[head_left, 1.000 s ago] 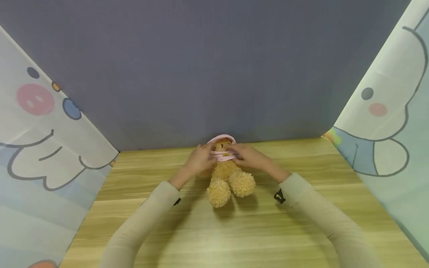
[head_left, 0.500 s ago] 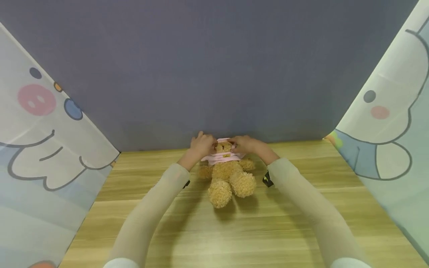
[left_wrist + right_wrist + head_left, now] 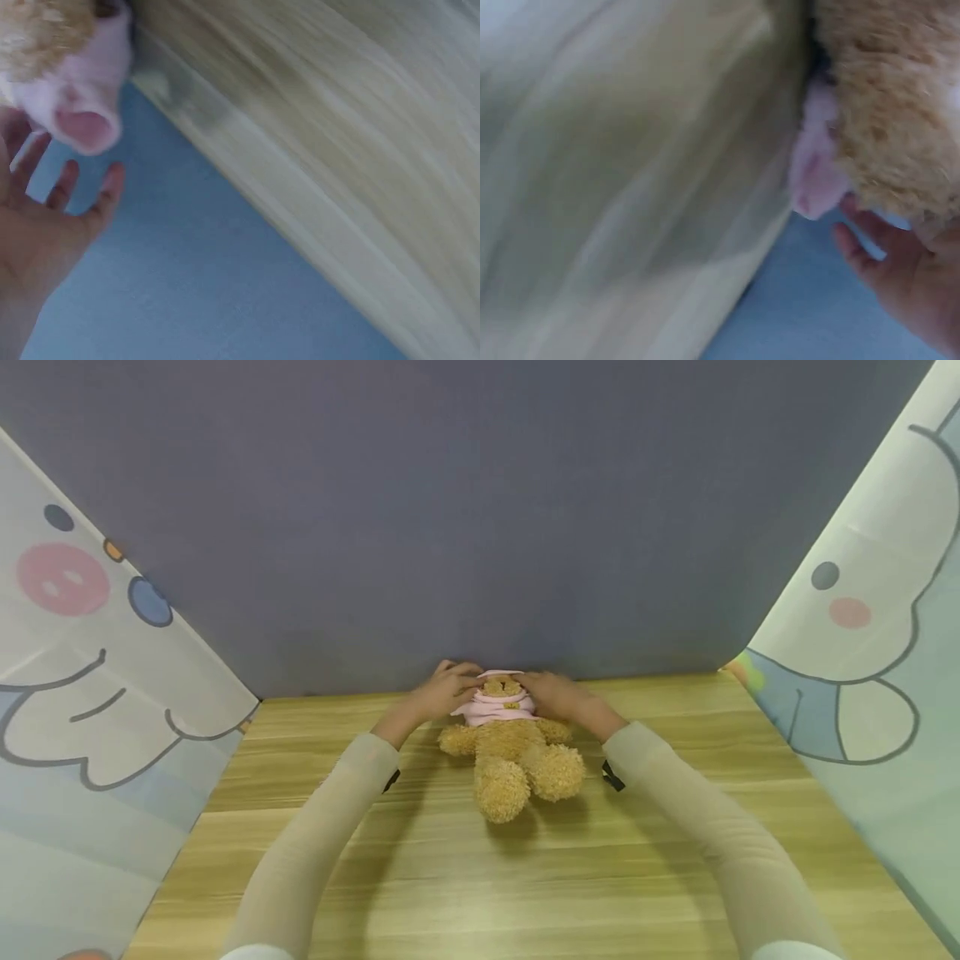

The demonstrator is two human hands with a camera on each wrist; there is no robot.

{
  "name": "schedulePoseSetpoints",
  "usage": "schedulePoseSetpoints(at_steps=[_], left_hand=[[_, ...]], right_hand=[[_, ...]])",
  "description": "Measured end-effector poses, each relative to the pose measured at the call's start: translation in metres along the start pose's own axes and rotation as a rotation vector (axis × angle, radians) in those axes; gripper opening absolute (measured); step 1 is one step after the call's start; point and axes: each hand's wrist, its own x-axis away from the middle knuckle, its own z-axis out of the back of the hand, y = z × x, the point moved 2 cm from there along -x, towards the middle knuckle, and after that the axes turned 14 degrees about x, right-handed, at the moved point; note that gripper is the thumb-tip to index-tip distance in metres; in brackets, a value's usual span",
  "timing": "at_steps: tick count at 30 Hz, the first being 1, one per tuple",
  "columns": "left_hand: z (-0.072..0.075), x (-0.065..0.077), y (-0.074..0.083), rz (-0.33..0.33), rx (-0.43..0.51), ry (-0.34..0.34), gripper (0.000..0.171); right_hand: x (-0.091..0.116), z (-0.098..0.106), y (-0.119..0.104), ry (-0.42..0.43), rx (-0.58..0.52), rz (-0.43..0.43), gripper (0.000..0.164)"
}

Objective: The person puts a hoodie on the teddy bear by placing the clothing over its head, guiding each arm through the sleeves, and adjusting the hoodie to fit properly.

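A tan teddy bear point(image 3: 508, 742) lies on its back on the wooden table, feet toward me. A small pink top point(image 3: 495, 708) with a yellow patch is around its neck and upper chest, and a pink edge crosses above its face. My left hand point(image 3: 441, 691) is at the left side of its head, fingers spread and fingertips at the pink cloth. In the left wrist view an open sleeve end point(image 3: 86, 131) hangs by these fingers. My right hand point(image 3: 558, 696) touches the other side of the head; the bear hides part of its fingers in the right wrist view.
The wooden table point(image 3: 465, 893) ends at a dark grey panel point(image 3: 480, 527) just behind the bear's head. Cartoon-printed sheets stand at the left point(image 3: 82, 693) and right point(image 3: 862, 693).
Both hands first moved up from the bear's neck to its head; the left has since shifted slightly left. The pink top has spread over the chest and the bear's arms have come into view.
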Motion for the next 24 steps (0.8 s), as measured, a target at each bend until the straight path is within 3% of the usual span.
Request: schedulePoseSetpoints(at_steps=[6, 11, 15, 20, 24], left_hand=[[-0.003, 0.007, -0.01, 0.119, -0.194, -0.022, 0.053], [-0.014, 0.0, -0.016, 0.182, -0.234, 0.0, 0.044], [-0.023, -0.003, -0.016, 0.24, -0.212, 0.024, 0.035], [-0.03, -0.005, -0.011, 0.333, -0.091, 0.066, 0.029], [-0.029, -0.002, -0.007, 0.366, -0.037, 0.079, 0.027]], right_hand=[[0.004, -0.009, 0.0, 0.072, 0.087, -0.008, 0.074], [0.006, -0.019, 0.002, 0.155, 0.178, -0.007, 0.057], [0.005, -0.025, -0.003, 0.248, 0.272, -0.003, 0.038], [0.004, -0.033, -0.008, 0.361, 0.377, -0.016, 0.016], [0.002, -0.034, -0.009, 0.332, 0.322, -0.039, 0.03]])
